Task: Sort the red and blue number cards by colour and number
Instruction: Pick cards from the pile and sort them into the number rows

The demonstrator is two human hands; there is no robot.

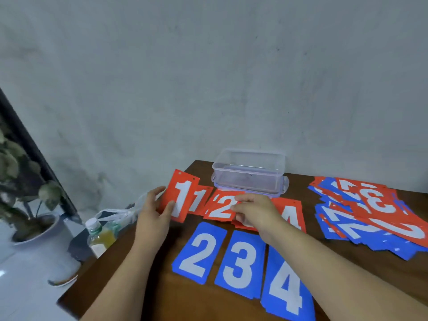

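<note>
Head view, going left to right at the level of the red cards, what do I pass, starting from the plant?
potted plant → bottle → left hand → red 1 card → red 2 card → right hand → red 4 card → mixed pile of cards

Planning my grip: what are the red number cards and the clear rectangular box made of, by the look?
Red number cards: thin matt sheet, card or plastic, I cannot tell; flat, holes punched along the top. Clear rectangular box: glossy transparent plastic, seemingly; the wall shows through it.
</note>
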